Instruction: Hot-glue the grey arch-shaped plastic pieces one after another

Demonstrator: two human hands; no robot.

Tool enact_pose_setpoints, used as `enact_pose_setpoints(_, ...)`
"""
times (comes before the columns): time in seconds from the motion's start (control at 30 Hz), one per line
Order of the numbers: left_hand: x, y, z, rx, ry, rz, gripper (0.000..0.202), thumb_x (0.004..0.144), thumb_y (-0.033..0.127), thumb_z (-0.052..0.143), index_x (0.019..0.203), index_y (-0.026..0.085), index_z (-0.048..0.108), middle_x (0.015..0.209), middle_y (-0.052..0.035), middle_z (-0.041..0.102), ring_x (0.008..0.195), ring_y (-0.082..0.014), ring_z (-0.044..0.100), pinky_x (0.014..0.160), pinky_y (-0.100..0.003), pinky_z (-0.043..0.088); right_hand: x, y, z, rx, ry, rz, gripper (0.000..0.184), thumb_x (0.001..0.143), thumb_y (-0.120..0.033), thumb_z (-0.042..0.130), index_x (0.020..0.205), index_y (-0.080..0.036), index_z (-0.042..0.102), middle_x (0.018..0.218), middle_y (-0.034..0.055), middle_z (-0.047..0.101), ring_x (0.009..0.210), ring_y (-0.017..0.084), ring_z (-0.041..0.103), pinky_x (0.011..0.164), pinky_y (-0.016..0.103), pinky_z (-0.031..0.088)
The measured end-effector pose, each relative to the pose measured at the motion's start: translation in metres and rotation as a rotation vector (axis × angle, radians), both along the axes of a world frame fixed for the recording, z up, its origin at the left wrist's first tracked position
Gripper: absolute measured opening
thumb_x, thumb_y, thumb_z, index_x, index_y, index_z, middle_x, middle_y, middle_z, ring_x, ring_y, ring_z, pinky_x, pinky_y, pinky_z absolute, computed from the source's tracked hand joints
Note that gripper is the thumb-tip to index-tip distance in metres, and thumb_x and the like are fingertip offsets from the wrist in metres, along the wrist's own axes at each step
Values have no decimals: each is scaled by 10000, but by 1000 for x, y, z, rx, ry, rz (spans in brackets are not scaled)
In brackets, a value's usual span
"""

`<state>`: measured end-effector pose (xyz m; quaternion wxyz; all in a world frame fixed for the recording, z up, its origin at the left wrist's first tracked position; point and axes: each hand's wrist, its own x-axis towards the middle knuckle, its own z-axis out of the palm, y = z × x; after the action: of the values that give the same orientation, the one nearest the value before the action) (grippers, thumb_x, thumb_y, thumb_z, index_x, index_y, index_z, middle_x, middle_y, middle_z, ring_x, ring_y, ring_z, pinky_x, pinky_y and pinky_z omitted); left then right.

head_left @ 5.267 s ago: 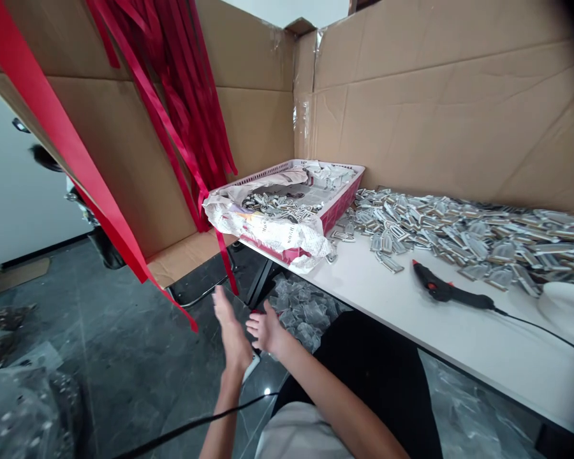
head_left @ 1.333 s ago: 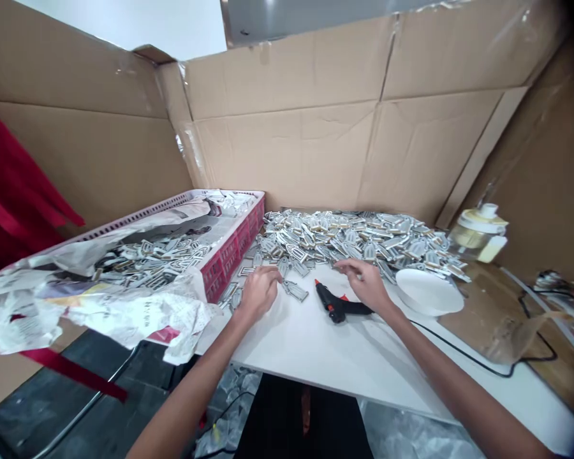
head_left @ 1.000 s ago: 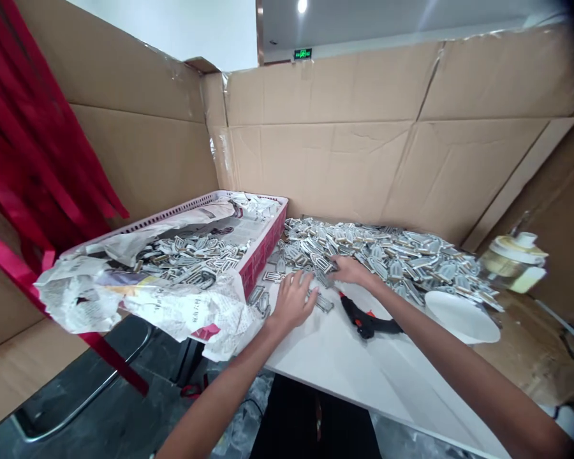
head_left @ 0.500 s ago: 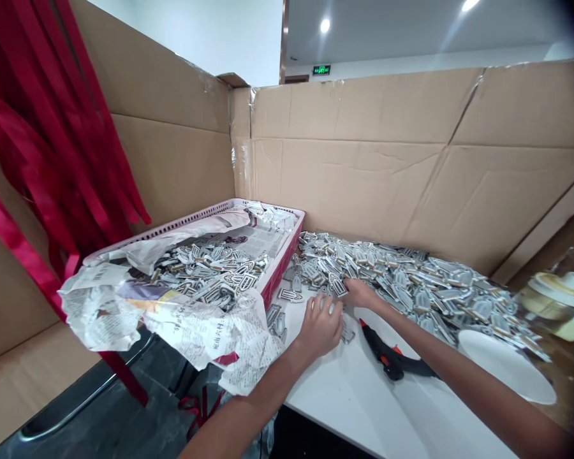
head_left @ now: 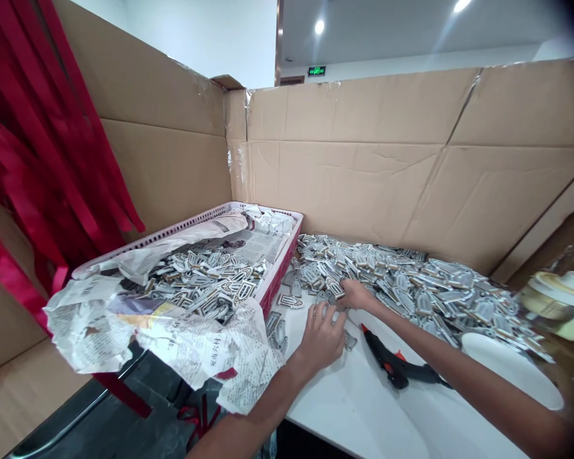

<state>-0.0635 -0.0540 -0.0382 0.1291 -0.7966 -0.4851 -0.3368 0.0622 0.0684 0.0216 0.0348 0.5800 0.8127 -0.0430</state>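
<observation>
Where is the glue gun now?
In the head view, the glue gun lies on the white table, below the right hand, left of the white plate.

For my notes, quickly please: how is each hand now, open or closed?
Left hand: open, holding nothing.
Right hand: fingers curled at metal badges; holding cannot be told.

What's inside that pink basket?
The pink basket holds crumpled newspaper with many silvery tag-shaped pieces lying on it. The paper covers the basket's bottom, so you can't see that.

Green exit sign (head_left: 316,71), newspaper print (head_left: 205,344), both unreadable
</observation>
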Motion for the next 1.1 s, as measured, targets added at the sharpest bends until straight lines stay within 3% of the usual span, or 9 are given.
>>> enact_pose_setpoints(0.17, -1, 0, 1, 15, -12, -2, 260, 792, 192, 452, 1029, 163, 555, 1081, -103, 564, 1093, -278, 442, 943, -448, 345, -4, -5, 5, -10, -45, -27, 225, 646, -264, 635, 834, -141, 646, 914, 123, 661, 836, 241, 620, 599, 251, 395)
enact_pose_setpoints(0.33, -2, 0, 2, 9, -15, 4, 267, 785, 170, 456, 1033, 157, 554, 1082, -100, 560, 1090, -281, 438, 947, -444, 344, -3, -8, 10, -18, -41, 55, 165, 711, -262, 585, 811, -139, 629, 843, 96, 665, 770, 190, 617, 581, 222, 375)
enact_pose_setpoints(0.5, -2, 0, 3, -16, -12, -4, 258, 795, 173, 447, 1030, 151, 552, 1062, -102, 561, 1092, -283, 438, 938, -442, 356, 0, -21, 8, 67, -23, 122, 413, 713, -142, 543, 1120, -93, 494, 890, 128, 647, 794, 206, 606, 591, 230, 359)
enact_pose_setpoints(0.6, -2, 0, 4, -18, -16, -4, 249, 799, 167, 444, 1020, 147, 556, 1028, -106, 570, 1090, -278, 442, 935, -436, 364, 3, -23, 2, 116, -17, 281, 484, 717, -78, 482, 1197, -124, 443, 841, 100, 647, 745, 198, 603, 579, 228, 347)
enact_pose_setpoints(0.73, -4, 0, 4, 6, -27, -14, 241, 799, 156, 453, 1014, 145, 561, 1037, -108, 574, 1105, -277, 437, 933, -433, 369, 10, -13, -2, 106, 95, 499, 394, 724, -68, 469, 1079, -202, 578, 814, 50, 665, 734, 165, 602, 601, 208, 356)
enact_pose_setpoints(0.8, -5, 0, 5, 12, -29, -26, 247, 795, 145, 460, 1020, 149, 561, 1048, -109, 576, 1104, -278, 439, 924, -439, 376, 14, -8, 0, 83, 198, 508, 344, 738, -82, 479, 1019, -203, 637, 814, 41, 677, 723, 148, 601, 625, 202, 374)
enact_pose_setpoints(0.9, -6, 0, 6, 15, -36, -36, 255, 794, 121, 457, 1024, 156, 560, 1047, -110, 581, 1098, -274, 443, 911, -441, 384, 19, -4, 2, 46, 314, 499, 397, 727, -78, 503, 1071, -203, 657, 848, 38, 695, 721, 138, 604, 669, 203, 400)
enact_pose_setpoints(1.1, -6, -1, 9, 74, -71, -56, 227, 784, 83, 454, 968, 150, 568, 1012, -99, 600, 1073, -264, 457, 894, -434, 388, 27, -1, -7, -4, 401, 507, 453, 713, -68, 476, 1097, -222, 662, 896, 28, 707, 693, 128, 596, 674, 211, 419)
